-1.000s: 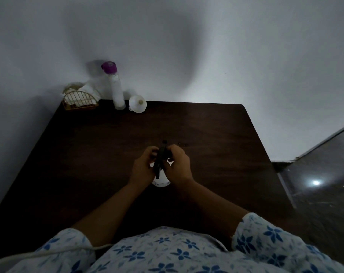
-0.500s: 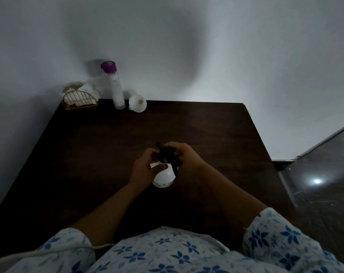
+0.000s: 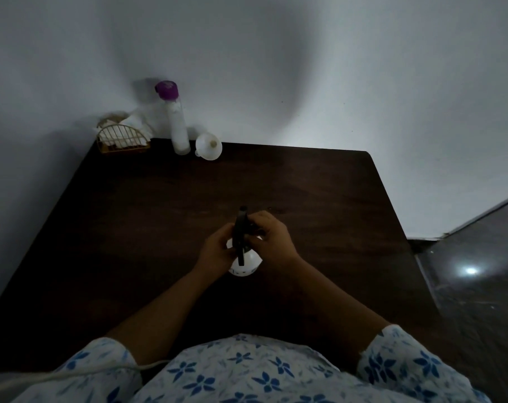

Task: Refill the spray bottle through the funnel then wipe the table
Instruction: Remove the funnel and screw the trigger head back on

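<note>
Head view: left hand (image 3: 215, 252) and right hand (image 3: 272, 242) grip the spray bottle (image 3: 248, 263), markings unreadable.

We hold both hands together over the middle of the table (image 3: 130, 228). Our bare forearms run in from its near edge and converge, with the elbows spread wide by our floral sleeves (image 3: 407, 362). Our left hand (image 3: 215, 251) curls its fingers against the left side of the bottle (image 3: 245, 264), while our right hand (image 3: 271, 239) wraps over the black sprayer (image 3: 241, 228) from the right, knuckles up and fingers bent round it.
</note>
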Demonstrator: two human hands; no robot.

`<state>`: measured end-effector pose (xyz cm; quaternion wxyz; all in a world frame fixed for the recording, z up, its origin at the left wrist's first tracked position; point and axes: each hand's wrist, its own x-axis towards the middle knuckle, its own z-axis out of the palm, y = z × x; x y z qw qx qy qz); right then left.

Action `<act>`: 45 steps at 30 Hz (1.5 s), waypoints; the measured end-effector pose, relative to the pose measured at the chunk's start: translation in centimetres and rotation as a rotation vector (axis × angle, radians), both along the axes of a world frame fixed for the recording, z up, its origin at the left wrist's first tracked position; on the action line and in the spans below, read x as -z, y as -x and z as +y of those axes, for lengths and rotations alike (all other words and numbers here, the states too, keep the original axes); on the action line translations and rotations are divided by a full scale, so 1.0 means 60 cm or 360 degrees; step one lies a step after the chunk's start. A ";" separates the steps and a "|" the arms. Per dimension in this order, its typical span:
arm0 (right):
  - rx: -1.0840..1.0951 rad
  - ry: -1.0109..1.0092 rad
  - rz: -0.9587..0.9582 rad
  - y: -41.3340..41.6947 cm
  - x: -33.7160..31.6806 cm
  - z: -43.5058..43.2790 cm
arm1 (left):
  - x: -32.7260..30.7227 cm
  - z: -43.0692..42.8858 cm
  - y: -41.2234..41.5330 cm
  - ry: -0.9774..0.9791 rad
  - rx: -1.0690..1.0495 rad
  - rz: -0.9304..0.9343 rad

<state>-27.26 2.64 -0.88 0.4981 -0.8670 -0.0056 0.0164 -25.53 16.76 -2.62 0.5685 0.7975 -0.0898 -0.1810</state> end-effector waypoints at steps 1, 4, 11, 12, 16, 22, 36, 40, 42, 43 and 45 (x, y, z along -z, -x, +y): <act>-0.0006 0.0030 -0.0007 0.000 0.000 -0.001 | -0.001 0.000 0.000 -0.0005 0.0008 -0.0014; 0.0115 0.0015 -0.0057 0.003 0.001 0.005 | -0.001 0.001 0.002 -0.0028 0.0026 -0.0082; 0.0438 0.0085 -0.0109 -0.005 0.018 0.038 | -0.002 0.001 -0.002 -0.0063 0.0047 -0.0084; 0.0435 0.0102 -0.0105 -0.007 0.022 0.041 | -0.001 0.003 -0.004 -0.0057 0.0061 -0.0080; 0.0280 -0.0050 -0.0059 0.002 0.015 0.028 | 0.000 0.007 -0.004 -0.0016 0.0070 -0.0091; 0.0116 -0.0220 -0.0044 0.019 0.003 0.003 | -0.004 0.003 -0.007 -0.0001 0.0057 -0.0039; 0.0453 0.0051 -0.0042 0.004 0.013 0.035 | -0.004 0.005 -0.004 -0.0003 0.0052 -0.0105; 0.0438 0.0185 -0.0066 -0.006 0.022 0.046 | -0.004 0.009 -0.006 -0.0012 0.0061 -0.0073; 0.0342 0.0178 0.0003 -0.003 0.017 0.035 | -0.001 0.012 -0.008 -0.0063 0.0090 -0.0050; 0.0289 0.0137 0.0030 0.000 0.016 0.026 | 0.000 0.012 -0.009 -0.0061 0.0090 -0.0034; 0.0167 0.0010 0.0037 0.008 0.008 0.008 | -0.003 0.011 -0.010 -0.0025 0.0093 -0.0007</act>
